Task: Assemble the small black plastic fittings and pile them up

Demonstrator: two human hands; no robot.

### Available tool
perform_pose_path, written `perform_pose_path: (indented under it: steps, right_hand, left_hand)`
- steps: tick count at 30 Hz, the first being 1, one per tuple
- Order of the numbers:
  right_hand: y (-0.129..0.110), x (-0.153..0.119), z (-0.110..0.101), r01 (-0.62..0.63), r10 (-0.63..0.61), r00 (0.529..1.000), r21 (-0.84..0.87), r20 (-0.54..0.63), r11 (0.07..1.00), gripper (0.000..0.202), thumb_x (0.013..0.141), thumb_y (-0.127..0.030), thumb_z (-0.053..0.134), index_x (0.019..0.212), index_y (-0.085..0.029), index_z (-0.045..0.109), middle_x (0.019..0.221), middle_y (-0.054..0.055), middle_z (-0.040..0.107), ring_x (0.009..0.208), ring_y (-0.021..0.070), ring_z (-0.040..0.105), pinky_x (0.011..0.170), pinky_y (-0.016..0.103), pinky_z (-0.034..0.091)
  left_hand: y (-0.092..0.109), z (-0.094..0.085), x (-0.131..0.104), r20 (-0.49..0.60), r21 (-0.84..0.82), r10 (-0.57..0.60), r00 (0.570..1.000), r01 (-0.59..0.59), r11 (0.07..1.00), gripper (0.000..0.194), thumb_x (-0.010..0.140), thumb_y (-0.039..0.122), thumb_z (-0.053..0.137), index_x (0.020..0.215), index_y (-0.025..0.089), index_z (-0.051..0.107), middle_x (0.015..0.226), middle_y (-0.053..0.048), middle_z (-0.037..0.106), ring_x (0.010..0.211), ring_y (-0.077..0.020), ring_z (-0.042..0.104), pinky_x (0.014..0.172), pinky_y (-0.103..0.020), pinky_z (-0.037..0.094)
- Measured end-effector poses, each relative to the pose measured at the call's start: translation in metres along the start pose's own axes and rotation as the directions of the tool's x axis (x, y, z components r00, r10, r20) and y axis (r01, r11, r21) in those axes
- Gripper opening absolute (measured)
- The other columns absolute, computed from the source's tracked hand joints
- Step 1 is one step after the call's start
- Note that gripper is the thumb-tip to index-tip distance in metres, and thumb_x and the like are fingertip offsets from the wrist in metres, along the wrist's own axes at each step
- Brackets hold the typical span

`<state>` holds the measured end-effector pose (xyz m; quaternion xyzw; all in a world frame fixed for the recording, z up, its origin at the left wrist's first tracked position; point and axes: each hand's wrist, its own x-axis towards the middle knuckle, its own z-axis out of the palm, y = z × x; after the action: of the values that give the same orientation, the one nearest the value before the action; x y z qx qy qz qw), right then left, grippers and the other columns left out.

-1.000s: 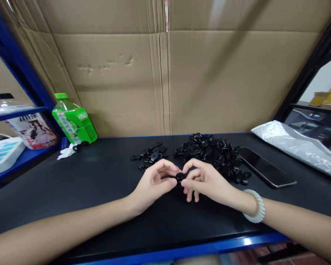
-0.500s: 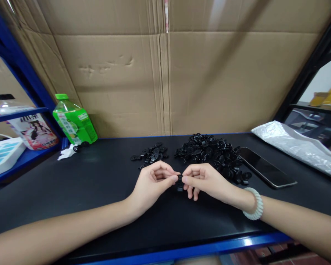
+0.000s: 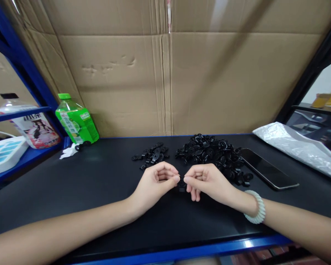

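Near the middle of the black table (image 3: 93,184), my left hand (image 3: 158,184) and my right hand (image 3: 206,182) face each other, thumbs and index fingertips pinched on either side of a small black part (image 3: 182,187). The part is dark and small, so its details are hard to make out. Behind my left hand lies a small group of flat black pieces with holes (image 3: 155,154). A larger heap of black round parts (image 3: 209,149) lies behind my right hand.
A phone (image 3: 267,168) and a silvery plastic bag (image 3: 298,145) lie at the right. On the left stand a green bottle (image 3: 78,123), crumpled white tissue (image 3: 69,151) and a shelf with another bottle (image 3: 38,129). Cardboard (image 3: 121,84) rises behind the table.
The view has shifted slightly. The fingertips of my two hands have moved a little farther apart around the small black part.
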<state>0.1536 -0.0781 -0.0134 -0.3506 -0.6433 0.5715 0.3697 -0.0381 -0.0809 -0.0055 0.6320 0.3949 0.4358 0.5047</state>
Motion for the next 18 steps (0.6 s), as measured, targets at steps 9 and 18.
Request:
perform_pose_path:
  steps: [9,18]
  right_hand:
    - [-0.003,-0.003,-0.007,-0.014,0.028,0.988,-0.095,0.150,0.995,0.031,0.090,-0.039,0.055,0.091,-0.010,0.067,0.066,0.003,0.065,0.051,0.0093,0.061,0.049,0.019,0.050]
    - [-0.023,-0.010,-0.019,0.031,0.062,0.959,-0.319,0.277,0.947,0.030,0.091,-0.038,0.051,0.090,-0.012,0.067,0.068,0.003,0.064,0.050,0.0080,0.055,0.048,0.018,0.045]
  left_hand:
    - [0.001,-0.067,0.047,-0.200,0.572,0.367,0.908,-0.195,0.796,0.018,0.080,0.031,0.061,0.083,0.014,0.065,0.082,-0.006,0.070,0.076,-0.0189,0.066,0.071,-0.029,0.052]
    - [-0.006,-0.055,0.040,-0.073,0.711,0.471,0.879,-0.285,0.643,0.010,0.081,0.022,0.058,0.085,0.018,0.066,0.097,-0.007,0.070,0.092,-0.0227,0.062,0.077,-0.035,0.048]
